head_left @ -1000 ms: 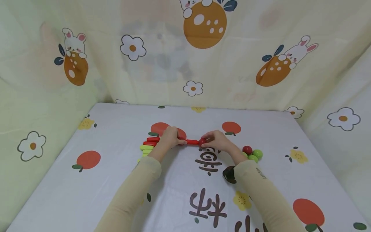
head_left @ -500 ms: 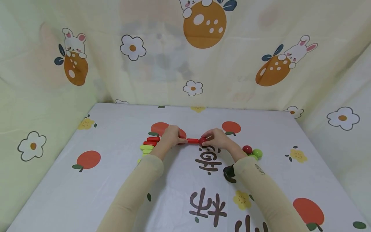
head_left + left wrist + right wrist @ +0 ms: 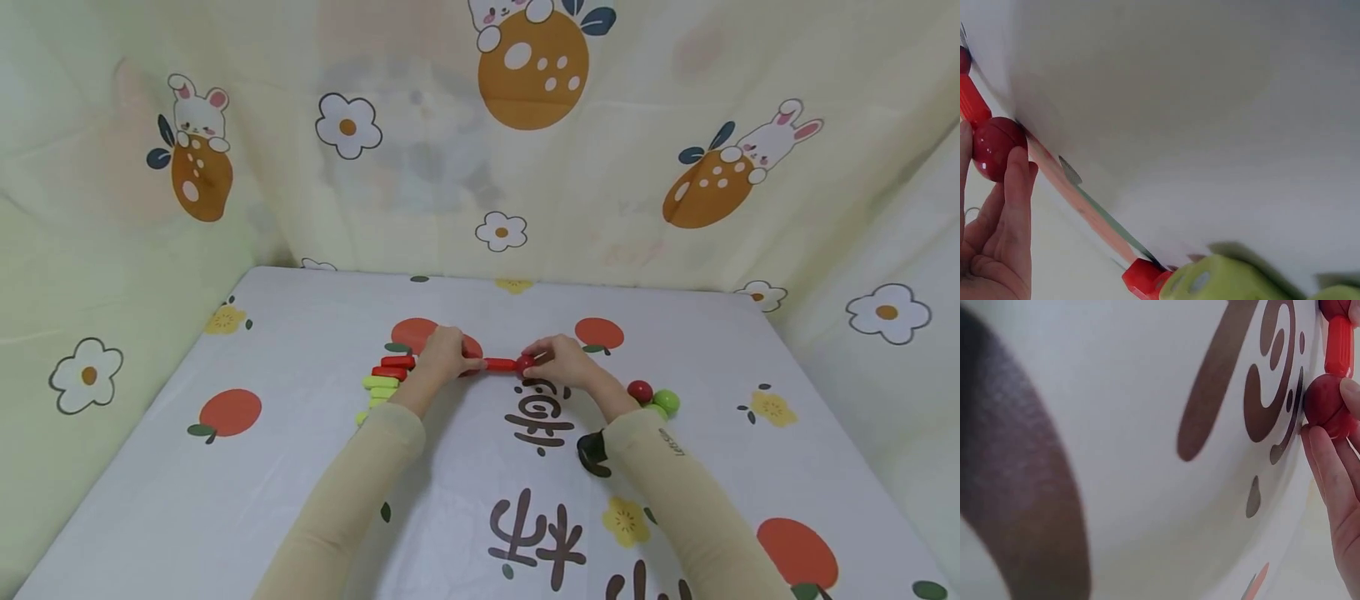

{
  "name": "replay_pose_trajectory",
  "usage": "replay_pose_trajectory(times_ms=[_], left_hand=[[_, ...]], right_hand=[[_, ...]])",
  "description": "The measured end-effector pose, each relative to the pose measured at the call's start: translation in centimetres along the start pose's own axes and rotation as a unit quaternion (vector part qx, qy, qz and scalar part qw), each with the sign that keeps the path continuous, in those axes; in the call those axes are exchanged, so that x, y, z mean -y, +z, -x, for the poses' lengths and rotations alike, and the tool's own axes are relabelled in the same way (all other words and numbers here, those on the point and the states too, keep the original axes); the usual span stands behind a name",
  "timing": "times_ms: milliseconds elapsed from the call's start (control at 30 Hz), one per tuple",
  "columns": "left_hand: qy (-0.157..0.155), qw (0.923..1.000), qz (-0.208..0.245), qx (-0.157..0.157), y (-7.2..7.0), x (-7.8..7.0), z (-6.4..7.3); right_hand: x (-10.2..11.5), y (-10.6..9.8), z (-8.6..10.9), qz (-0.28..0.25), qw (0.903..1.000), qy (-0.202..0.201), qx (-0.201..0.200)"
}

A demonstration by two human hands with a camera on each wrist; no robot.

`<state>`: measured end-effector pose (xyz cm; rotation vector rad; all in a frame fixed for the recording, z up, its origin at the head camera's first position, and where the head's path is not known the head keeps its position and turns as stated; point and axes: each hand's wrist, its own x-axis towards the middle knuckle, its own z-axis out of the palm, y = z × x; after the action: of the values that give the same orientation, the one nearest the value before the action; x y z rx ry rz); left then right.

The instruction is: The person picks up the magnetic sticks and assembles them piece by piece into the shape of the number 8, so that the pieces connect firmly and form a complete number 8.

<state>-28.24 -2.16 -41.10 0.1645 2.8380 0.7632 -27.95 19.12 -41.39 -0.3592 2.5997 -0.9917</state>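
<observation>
"Head view, centre of the frame: a faceted red rod, plastic by its look, spans the gap between the left hand and the right hand."

"And each grip?"

"Both clamped. The left pinches a glossy dark-red ball between thumb and fingers; the right pinches a second glossy dark-red ball. The rod's ends appear to touch both."

"What might spoil it?"

"An uneven pull or twist, I'd say; that could part the rod from one ball. And something so smooth and round, if released, might roll across the white fruit-printed worktop."

"Does any view hide something?"

"Head view loses the left-hand ball behind the fingers; left wrist shows it plainly at the left edge. But only head view has the loose shiny green balls, right of centre. What joins rod to ball, no view tells me."
</observation>
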Motion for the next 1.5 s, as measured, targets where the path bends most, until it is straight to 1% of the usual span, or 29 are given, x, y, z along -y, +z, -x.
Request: replay_pose_trajectory(times_ms=[300,467,533,700,767,967,1033,1167,1233,1333,1500], left_hand=[[-0.005,0.9999,0.012,-0.002,-0.3,0.4,-0.2],[0.009,0.9997,0.023,0.001,-0.5,0.7,-0.1],[0.014,0.9997,0.017,0.006,-0.6,0.7,-0.1],[0.019,0.9996,0.014,0.013,-1.5,1.1,0.0],[0.025,0.9994,0.019,0.012,-2.0,1.5,0.1],[0.073,0.9972,0.01,0.009,-3.7,3.4,0.5],[0.071,0.9971,0.027,0.013,-4.2,3.9,0.7],[0.042,0.9971,0.059,0.022,-5.2,4.8,1.0],[0.032,0.9969,0.067,0.025,-5.5,5.3,1.2],[0.033,0.9972,0.065,0.017,-5.8,6.2,1.2],[0.041,0.9983,0.042,0.002,-5.9,7.8,1.4]], right_hand=[[0.3,0.1,-0.4,-0.005,1.0,0.003,-0.003],[0.2,0.1,-0.3,-0.005,1.0,0.004,-0.007],[0.2,0.1,-0.3,-0.006,1.0,0.002,-0.007],[0.2,0.2,-0.2,-0.01,0.9999,0.005,-0.008],[0.2,0.2,-0.2,-0.011,0.9999,0.01,-0.009],[0.0,0.3,0.0,-0.008,0.9998,0.016,-0.012],[0.0,0.3,0.1,-0.008,0.9998,0.016,-0.013],[0.1,0.3,0.2,-0.009,0.9997,0.014,-0.015],[0.1,0.3,0.2,-0.01,0.9997,0.015,-0.016],[0.1,0.3,0.2,-0.013,0.9997,0.016,-0.015],[0.0,0.3,0.2,-0.012,0.9996,0.02,-0.016]])
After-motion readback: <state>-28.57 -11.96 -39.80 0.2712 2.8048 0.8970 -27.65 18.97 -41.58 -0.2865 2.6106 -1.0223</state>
